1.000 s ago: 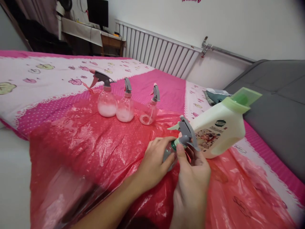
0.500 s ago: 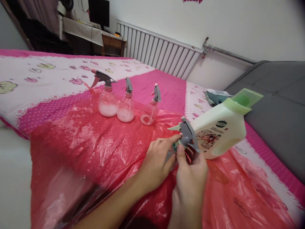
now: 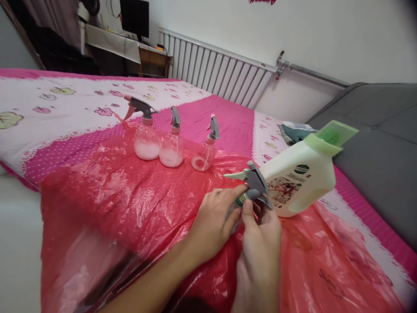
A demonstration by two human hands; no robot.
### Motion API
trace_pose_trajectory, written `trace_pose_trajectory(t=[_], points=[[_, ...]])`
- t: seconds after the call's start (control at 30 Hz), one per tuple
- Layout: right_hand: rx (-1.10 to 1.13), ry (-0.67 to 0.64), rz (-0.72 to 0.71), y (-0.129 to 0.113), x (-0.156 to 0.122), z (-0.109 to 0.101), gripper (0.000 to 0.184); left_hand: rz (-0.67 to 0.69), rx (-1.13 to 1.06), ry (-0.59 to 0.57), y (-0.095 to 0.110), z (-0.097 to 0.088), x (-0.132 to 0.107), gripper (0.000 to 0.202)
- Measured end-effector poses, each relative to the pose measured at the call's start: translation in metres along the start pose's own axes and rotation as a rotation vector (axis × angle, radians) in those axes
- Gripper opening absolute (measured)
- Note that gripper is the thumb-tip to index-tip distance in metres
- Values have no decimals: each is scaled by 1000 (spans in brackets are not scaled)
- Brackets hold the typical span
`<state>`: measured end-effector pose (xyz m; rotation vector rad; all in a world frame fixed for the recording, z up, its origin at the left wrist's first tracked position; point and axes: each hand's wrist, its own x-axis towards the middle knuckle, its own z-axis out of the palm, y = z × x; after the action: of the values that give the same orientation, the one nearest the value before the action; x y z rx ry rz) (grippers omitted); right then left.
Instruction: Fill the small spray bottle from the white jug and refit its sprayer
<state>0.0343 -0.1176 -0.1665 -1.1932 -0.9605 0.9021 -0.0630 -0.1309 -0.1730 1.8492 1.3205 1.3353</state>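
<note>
My left hand (image 3: pixel 213 224) is wrapped round the body of a small spray bottle, which it almost hides. My right hand (image 3: pixel 260 237) pinches the green collar under that bottle's grey spray head (image 3: pixel 254 182), whose pale green nozzle points left. Both hands are closed and rest low over a red plastic sheet (image 3: pixel 130 200) spread on the bed. A large white detergent bottle (image 3: pixel 301 178) with a pale green cap lies tilted just behind the spray head.
Three clear spray bottles (image 3: pixel 172 143) with grey heads stand in a row further back on the red sheet, two with white liquid. The bed has a pink and white cover (image 3: pixel 65 108). A white radiator (image 3: pixel 221 74) and a grey sofa (image 3: pixel 378 130) lie beyond.
The grey spray head has turned a little between my fingers, its nozzle swinging further left. My left thumb has moved up against the collar. The other bottles have stayed put.
</note>
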Motion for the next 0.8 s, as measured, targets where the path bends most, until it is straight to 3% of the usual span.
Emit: trace_pose_trajectory(t=[0.27,0.5,0.7,0.8], points=[[-31,-15,-53,2,4,2,45,4,-3,14,-4,2,1,41],[-93,73,-80,-2,5,7,47,26,-4,8,-1,1,-1,48],[-100,-48,4,-13,1,-3,51,-7,-16,20,-2,0,1,42],[-133,-93,0,-17,-1,-10,43,-24,-11,10,-2,-1,1,43]])
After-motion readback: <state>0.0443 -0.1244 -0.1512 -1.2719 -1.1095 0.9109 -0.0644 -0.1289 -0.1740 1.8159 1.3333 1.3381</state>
